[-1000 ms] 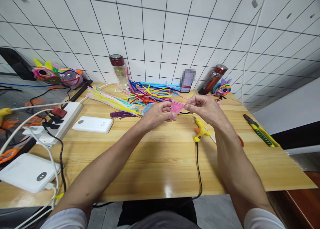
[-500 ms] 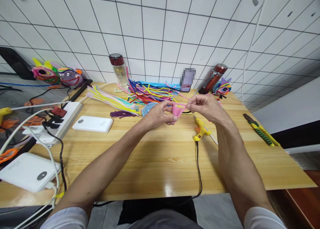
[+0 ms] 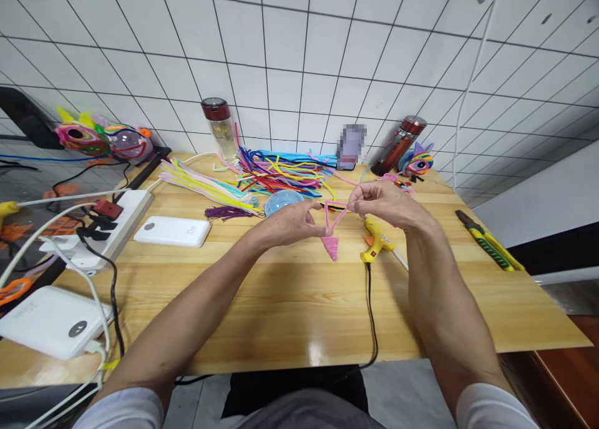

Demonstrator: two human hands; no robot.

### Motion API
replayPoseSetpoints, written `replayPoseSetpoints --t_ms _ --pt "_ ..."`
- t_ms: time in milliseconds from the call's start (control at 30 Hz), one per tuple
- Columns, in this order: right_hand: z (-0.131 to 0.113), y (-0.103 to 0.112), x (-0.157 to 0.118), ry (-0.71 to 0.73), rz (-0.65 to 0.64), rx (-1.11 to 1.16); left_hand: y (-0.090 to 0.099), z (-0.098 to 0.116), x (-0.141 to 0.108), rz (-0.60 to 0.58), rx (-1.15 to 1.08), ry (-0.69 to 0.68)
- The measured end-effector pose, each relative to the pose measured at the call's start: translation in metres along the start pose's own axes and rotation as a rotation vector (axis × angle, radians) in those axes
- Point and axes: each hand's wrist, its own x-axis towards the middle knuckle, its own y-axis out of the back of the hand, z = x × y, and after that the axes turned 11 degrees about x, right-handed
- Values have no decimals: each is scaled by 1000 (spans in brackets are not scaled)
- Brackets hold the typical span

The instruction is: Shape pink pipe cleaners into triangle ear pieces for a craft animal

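Fingers of left hand [image 3: 294,221], parted, and right hand [image 3: 387,204], pinched, hold a pink outline triangle [image 3: 340,218]. Filled pink triangle [image 3: 331,247] shows just below the left.

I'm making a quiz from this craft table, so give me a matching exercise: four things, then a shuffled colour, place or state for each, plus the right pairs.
1. glue gun
2. pliers
3. tassel
4. open triangle

A. dark purple
B. held up by the left hand and right hand
C. mostly yellow, left of the pliers
D. green and yellow, right of the glue gun

Pairs: 1-C, 2-D, 3-A, 4-B
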Motion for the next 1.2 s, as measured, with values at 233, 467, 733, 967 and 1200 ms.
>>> replayPoseSetpoints --t_ms 233,467,733,967,1200 --pt "-17 -17 -10 47 -97 -92 -6 17 -6 294 227 -244" --pt "-19 -28 -16 166 -138 -258 -11 12 -3 122 257 -238" --pt "-18 -33 -17 221 -68 -397 -14 10 -2 179 333 -240" --pt "-15 -34 -16 212 -53 -358 -14 11 -2 207 458 -322" --pt "-16 -37 -17 190 -51 -359 -11 8 -1 194 322 -317"
